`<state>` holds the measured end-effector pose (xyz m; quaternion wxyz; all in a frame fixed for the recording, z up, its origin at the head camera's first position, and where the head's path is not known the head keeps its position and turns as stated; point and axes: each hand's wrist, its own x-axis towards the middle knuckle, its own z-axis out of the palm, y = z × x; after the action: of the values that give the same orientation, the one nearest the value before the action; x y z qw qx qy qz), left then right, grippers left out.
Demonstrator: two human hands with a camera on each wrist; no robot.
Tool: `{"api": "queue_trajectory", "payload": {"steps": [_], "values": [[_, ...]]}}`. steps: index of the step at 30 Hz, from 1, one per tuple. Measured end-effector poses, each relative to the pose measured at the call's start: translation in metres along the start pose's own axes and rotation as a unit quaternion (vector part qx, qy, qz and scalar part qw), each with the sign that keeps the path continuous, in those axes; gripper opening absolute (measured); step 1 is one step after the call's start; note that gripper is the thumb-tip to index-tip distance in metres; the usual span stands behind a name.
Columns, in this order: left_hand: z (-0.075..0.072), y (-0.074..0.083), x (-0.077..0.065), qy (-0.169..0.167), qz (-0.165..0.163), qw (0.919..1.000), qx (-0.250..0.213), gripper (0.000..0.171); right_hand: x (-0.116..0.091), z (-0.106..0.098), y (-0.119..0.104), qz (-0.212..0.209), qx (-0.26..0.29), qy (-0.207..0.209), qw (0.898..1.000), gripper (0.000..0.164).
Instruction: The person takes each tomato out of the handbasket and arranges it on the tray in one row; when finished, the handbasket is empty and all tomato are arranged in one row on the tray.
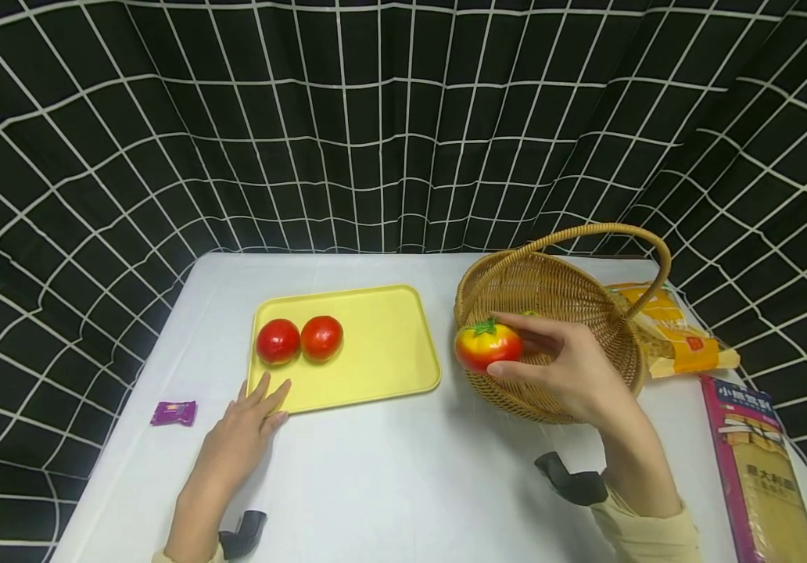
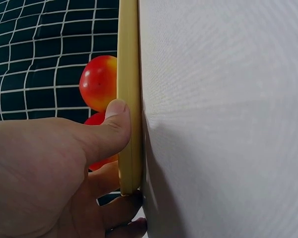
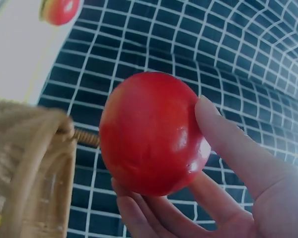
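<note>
My right hand (image 1: 572, 367) grips a red and yellow toy tomato (image 1: 488, 348) with a green leafy top, between thumb and fingers. It holds the tomato over the left rim of a wicker basket (image 1: 551, 274); the right wrist view shows the tomato's smooth red underside. On a yellow tray (image 1: 382, 344) two red tomatoes, one at the left end (image 1: 278, 342) and one beside it (image 1: 322, 338), sit close together. With fingers spread, my left hand (image 1: 238, 438) rests at the tray's near left corner, its thumb (image 2: 116, 121) touching the rim.
Right of the basket lie an orange and yellow bag (image 1: 678, 336) and a long purple pack (image 1: 762, 477). A small purple wrapped packet (image 1: 174, 413) is on the white table (image 1: 389, 485) at the left. Inside the basket, something yellow-green is mostly hidden. A black gridded curtain surrounds the table.
</note>
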<state>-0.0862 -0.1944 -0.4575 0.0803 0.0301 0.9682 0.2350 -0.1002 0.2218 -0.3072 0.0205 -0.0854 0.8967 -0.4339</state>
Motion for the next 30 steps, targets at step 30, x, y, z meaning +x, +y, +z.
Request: {"api": "queue_trajectory", "payload": {"steps": [30], "values": [[-0.001, 0.000, -0.001, -0.007, 0.000, 1.0000, 0.002, 0.056, 0.092, 0.161, 0.006, -0.030, 0.191, 0.059, 0.979, 0.063]]}}
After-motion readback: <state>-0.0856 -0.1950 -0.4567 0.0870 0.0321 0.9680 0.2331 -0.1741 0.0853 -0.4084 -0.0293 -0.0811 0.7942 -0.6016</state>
